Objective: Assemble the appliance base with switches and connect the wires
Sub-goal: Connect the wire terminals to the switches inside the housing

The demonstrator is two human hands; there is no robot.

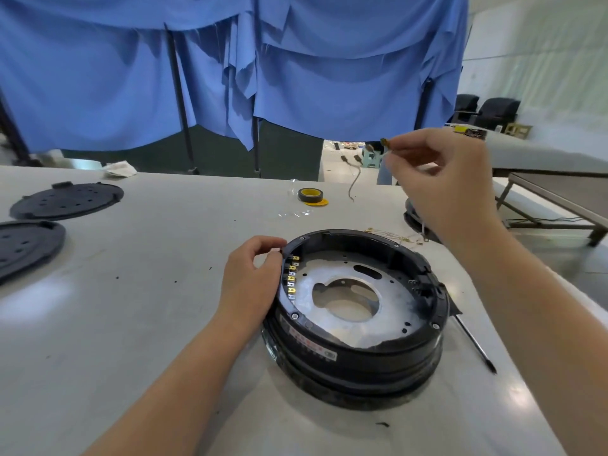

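While its label is unreadable, left hand (250,278) grips base (358,357).

So the appliance base (357,311) sits near the bench's (148,324) front right, left hand (250,284) on its left rim, two lids (67,200) at the left edge, tape roll (311,195) by the back edge, screwdriver (475,343) right of the base, right hand (444,189) raised behind it, pinching a wire (384,143).

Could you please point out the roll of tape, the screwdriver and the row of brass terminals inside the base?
roll of tape (310,194): head view, on its dark outer side.
screwdriver (473,342): head view, mid-shaft.
brass terminals (292,277): head view, middle of the row.
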